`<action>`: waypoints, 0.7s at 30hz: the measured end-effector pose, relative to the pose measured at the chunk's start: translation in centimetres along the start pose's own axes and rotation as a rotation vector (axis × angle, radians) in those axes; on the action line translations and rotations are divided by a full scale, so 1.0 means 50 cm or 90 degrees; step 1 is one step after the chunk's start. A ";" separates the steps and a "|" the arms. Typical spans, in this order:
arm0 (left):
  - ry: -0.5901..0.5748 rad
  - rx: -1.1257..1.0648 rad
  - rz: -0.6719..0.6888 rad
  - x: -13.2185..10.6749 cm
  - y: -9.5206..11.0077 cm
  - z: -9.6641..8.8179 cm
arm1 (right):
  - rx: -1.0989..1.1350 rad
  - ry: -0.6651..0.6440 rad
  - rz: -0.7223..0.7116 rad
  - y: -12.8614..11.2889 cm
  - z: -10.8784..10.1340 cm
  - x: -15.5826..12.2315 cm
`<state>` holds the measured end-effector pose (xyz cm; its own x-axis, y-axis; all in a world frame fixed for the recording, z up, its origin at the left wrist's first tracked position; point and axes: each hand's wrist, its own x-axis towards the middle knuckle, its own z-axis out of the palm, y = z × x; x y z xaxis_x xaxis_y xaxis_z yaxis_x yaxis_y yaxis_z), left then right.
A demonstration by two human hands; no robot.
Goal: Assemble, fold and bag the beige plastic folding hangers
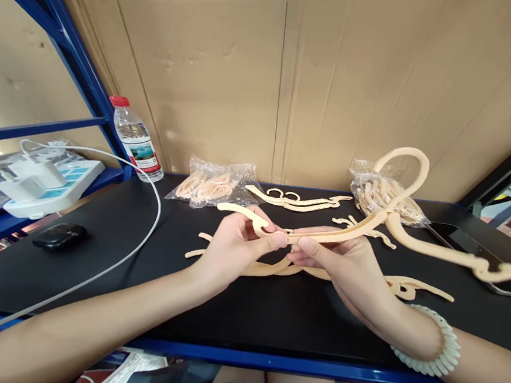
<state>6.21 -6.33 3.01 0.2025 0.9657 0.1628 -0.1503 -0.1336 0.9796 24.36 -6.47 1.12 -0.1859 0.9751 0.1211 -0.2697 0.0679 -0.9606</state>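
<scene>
My left hand (233,244) pinches a curved cream wooden piece (247,213) just above the black tabletop (143,265). Close beside it, my right hand (342,263) pinches a long thin cream wooden strip (345,233) that runs right to a looped hook-shaped piece (412,168). The two held pieces meet between my fingertips at the table's middle. More flat cream cut-out pieces (407,286) lie on the table under and behind both hands. A beaded cream bracelet (438,347) sits on my right wrist.
Two clear bags of small cream parts (214,185) (379,192) lie at the back by the cardboard wall. A water bottle (135,141), a power strip with chargers (44,183), a white cable (136,247) and a small black case (59,236) are on the left.
</scene>
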 end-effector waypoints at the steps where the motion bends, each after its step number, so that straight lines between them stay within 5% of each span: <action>1: 0.009 -0.003 0.007 0.004 0.008 -0.006 | 0.001 0.008 -0.005 -0.006 -0.003 0.001; 9: 0.094 -0.042 0.005 0.038 0.031 -0.067 | 0.081 0.039 -0.037 -0.037 -0.042 0.040; 14: 0.102 -0.063 -0.002 0.053 0.032 -0.091 | 0.090 0.159 -0.056 -0.052 -0.090 0.081; 18: 0.103 -0.062 0.009 0.055 0.038 -0.098 | -0.008 0.279 -0.192 -0.076 -0.133 0.101; 21: 0.101 -0.069 -0.002 0.053 0.042 -0.094 | -0.220 0.240 -0.307 -0.106 -0.148 0.093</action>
<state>1.87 -3.01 4.94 0.0488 0.9902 0.1310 -0.2557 -0.1143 0.9600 31.93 -0.71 4.93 0.2354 0.8223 0.5181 0.0873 0.5131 -0.8539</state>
